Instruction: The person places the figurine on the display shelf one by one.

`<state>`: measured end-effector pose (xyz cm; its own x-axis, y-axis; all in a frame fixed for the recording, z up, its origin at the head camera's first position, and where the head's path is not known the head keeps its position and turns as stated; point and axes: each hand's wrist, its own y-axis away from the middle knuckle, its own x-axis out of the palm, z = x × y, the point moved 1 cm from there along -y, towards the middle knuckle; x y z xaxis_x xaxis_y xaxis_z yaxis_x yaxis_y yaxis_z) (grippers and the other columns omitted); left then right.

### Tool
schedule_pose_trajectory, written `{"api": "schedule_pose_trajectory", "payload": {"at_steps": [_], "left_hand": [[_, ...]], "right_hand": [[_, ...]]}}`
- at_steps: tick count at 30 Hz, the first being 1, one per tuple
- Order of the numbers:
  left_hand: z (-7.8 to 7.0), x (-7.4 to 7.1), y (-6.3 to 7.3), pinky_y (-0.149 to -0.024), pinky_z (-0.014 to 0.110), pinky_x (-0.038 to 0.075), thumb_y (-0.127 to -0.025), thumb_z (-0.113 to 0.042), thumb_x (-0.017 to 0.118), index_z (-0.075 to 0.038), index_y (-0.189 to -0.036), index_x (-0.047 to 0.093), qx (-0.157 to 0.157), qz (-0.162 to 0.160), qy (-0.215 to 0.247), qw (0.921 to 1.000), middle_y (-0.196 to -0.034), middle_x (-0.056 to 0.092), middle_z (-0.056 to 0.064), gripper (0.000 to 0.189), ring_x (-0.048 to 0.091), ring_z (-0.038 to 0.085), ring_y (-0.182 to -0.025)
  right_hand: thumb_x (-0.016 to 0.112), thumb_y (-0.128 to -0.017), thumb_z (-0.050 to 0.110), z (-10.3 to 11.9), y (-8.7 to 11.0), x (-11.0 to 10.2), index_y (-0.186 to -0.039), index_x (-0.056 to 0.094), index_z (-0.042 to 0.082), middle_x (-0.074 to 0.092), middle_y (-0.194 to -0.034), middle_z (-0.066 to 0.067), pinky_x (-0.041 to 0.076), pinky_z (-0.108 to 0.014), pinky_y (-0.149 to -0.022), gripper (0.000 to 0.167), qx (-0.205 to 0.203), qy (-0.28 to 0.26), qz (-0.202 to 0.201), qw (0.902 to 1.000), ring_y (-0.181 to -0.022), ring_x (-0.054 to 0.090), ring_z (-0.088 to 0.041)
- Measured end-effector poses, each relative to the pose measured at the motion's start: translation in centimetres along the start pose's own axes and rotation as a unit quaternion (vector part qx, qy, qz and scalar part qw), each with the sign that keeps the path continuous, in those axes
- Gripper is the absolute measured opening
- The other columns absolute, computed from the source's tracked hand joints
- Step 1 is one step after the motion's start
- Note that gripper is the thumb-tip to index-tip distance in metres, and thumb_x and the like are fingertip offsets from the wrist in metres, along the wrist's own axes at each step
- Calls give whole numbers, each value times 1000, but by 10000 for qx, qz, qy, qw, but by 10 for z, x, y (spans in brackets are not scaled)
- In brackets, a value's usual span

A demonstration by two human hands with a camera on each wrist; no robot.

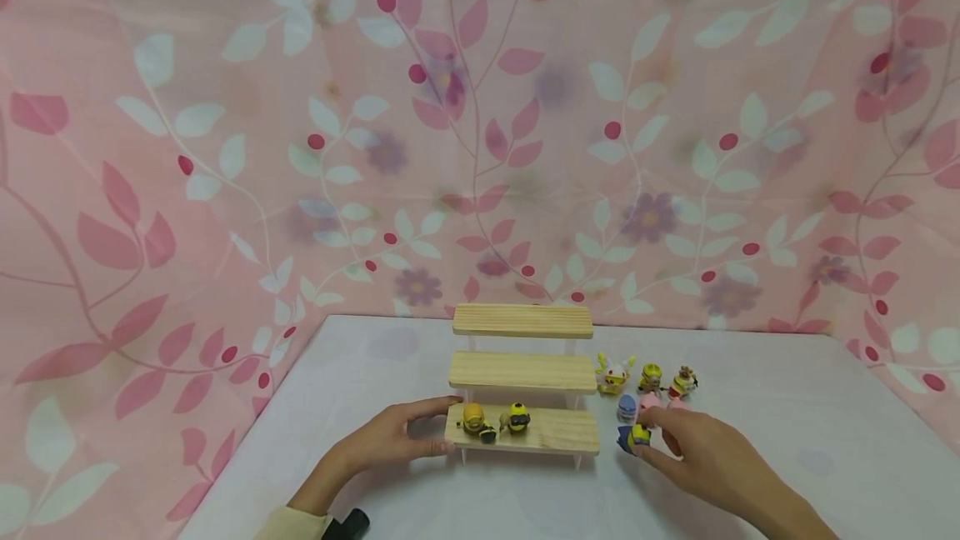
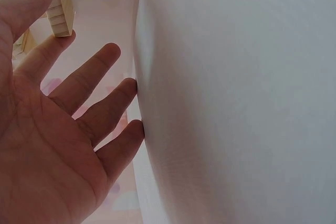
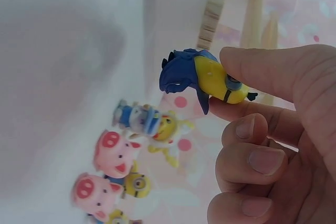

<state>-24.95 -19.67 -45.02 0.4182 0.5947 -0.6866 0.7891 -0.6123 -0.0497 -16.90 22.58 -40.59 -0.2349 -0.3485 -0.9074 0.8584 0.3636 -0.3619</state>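
Note:
A three-tier wooden display stand (image 1: pixel 522 369) stands in the head view. My left hand (image 1: pixel 397 438) is at the left end of its lowest board (image 2: pixel 61 9), thumb on one side and index finger on the other, other fingers spread. Two yellow minion figurines, one left (image 1: pixel 474 418) and one right (image 1: pixel 518 417), are on that board. My right hand (image 1: pixel 708 458) pinches a yellow minion figurine in a blue outfit (image 3: pixel 210 74) between thumb and index finger, just right of the stand. In the right wrist view its goggled head points toward my palm.
Beyond my right hand stand more figurines: a white-and-yellow one (image 1: pixel 613 375), a blue-and-white one (image 1: pixel 627 408), pink pigs (image 3: pixel 115 153) and minions (image 1: pixel 651 377). A white cloth (image 1: pixel 405 507) covers the table. A floral pink curtain (image 1: pixel 480 148) hangs behind.

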Motion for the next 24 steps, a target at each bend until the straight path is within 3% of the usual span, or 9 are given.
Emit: {"api": "schedule_pose_trajectory", "payload": {"at_steps": [8,17,24], "left_hand": [[-2,0,1,-106,56,36,-88,-47,73,-30,-145,50,-4,10,83,10000,-139,55,-9,63,45,23,-134],[0,0,1,-106,55,37,-87,-49,72,-30,-144,51,31,-15,39,10000,-138,56,-10,63,46,22,-133],[-3,0,0,-104,54,40,-88,-47,72,-29,-145,50,165,15,55,9998,-140,55,-7,64,47,24,-132]], "right_hand": [[85,-76,34,5,-3,-7,-96,65,31,26,-63,22,22,-18,-47,29,-217,24,-439,9988,-54,24,4],[76,-84,47,21,-19,-16,-102,68,28,37,-65,19,30,-20,-49,27,185,-151,167,9996,-57,34,2],[78,-84,42,34,-33,-18,-109,71,24,37,-62,16,25,-21,-48,31,234,-81,326,9992,-54,31,0]]}}
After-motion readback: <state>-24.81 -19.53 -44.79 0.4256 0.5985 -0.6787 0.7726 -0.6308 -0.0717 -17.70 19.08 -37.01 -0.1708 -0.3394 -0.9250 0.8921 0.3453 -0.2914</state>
